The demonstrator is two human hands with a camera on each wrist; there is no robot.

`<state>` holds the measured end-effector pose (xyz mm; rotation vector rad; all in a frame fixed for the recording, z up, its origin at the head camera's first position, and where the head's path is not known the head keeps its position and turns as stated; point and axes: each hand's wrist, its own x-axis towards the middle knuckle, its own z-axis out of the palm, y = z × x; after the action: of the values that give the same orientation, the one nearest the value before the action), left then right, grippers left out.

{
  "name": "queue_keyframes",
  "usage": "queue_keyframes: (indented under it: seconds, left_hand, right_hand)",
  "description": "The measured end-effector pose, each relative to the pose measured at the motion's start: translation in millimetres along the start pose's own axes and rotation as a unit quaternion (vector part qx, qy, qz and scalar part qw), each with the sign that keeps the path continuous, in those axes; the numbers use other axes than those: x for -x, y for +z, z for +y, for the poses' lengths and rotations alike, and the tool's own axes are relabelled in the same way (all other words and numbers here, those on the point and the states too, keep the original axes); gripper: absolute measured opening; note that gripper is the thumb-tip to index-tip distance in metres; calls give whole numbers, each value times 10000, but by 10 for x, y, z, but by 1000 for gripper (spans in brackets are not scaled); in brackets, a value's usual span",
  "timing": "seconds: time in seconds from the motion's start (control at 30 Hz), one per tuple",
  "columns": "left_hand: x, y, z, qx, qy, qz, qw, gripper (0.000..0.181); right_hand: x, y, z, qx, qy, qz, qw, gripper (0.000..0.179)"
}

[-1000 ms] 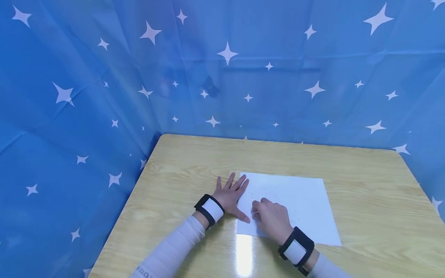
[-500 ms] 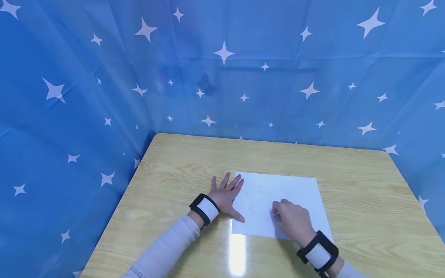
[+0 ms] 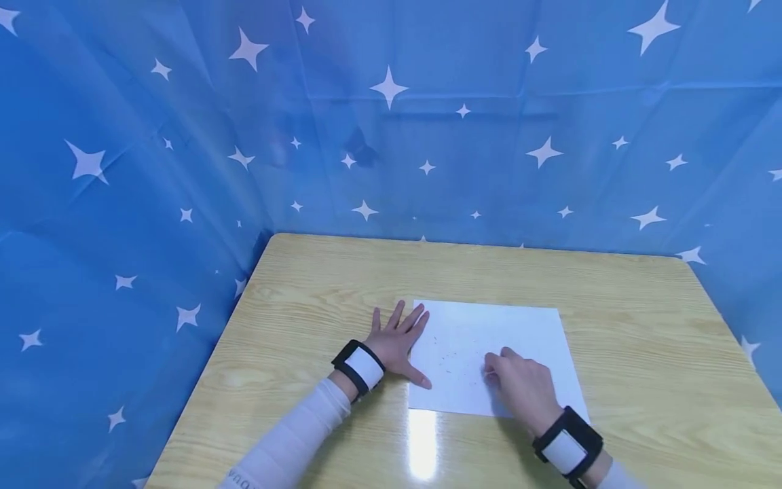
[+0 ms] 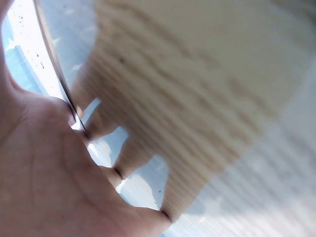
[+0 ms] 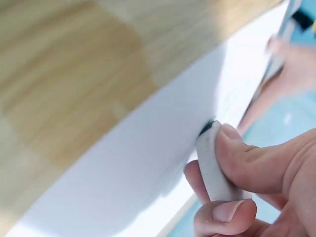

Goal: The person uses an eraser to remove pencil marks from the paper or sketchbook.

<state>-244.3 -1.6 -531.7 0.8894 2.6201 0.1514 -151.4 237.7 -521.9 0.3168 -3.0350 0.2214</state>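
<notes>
A white sheet of paper [image 3: 507,324] lies flat on the wooden table, with small dark specks [image 3: 449,354] scattered on its left half. My left hand [image 3: 394,346] rests with fingers spread across the sheet's left edge, thumb and fingertips at the paper. In the right wrist view, a white eraser [image 5: 211,165] with a dark smudged tip is pinched between thumb and fingers of my right hand [image 5: 261,173], its tip right at the paper. From the head view, this hand [image 3: 524,387] is over the paper's lower right part and hides the eraser.
The wooden table [image 3: 330,278] extends around the sheet on all sides. A blue curtain [image 3: 464,149] with white stars hangs behind the table and along its left side. A bright light reflection falls on the tabletop below the paper.
My right hand has moved rightward across the paper with the eraser, uncovering specks on the left half. My left hand has stayed on the sheet's edge; the head view has shifted slightly.
</notes>
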Motion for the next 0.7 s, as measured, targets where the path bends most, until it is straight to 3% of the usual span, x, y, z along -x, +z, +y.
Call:
queue_keyframes:
  seconds: [0.1,0.17,0.27,0.4,0.5,0.6,0.7]
  left_hand:
    - [45,-44,-29,-70,-30,-29,10000,135]
    - [85,-101,-12,-118,-85,-105,9998,133]
    - [93,-104,11,-134,-89,-97,9998,132]
    - [72,-92,74,-139,-54,7,9999,130]
    - [44,-67,117,-126,-13,19,9999,130]
    - [30,-51,124,-154,-58,-34,9999,130]
    - [26,-54,99,-194,-145,-88,9997,131]
  right_hand:
    - [71,-76,222,-32,302,-134,9994,12]
    - [60,-97,224,-19,320,-203,9993,11]
    - [-50,-88,-11,-67,147,-224,9996,13]
    - [-218,-37,-496,-444,-408,-266,9978,12]
    - [-270,32,-705,-389,-726,-287,9962,8]
    - [-265,85,-655,-186,-640,-299,9973,5]
    - [-192,66,-386,-130,-389,-281,9988,4]
